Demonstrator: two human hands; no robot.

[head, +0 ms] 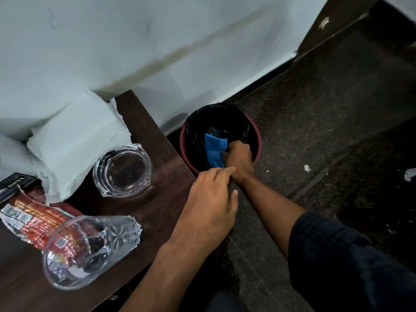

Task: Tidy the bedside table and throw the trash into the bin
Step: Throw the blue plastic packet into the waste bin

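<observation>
A dark red bin with a black liner stands on the floor to the right of the bedside table. My right hand grips a blue wrapper over the bin's mouth. My left hand hovers at the table's right corner with relaxed fingers and holds nothing. On the table lie a red snack wrapper, crumpled white tissue paper, a clear drinking glass and a glass ashtray.
A black box marked OPEL lies at the table's left edge. A white wall runs behind the table and bin. Small white scraps lie on the dark speckled floor to the right.
</observation>
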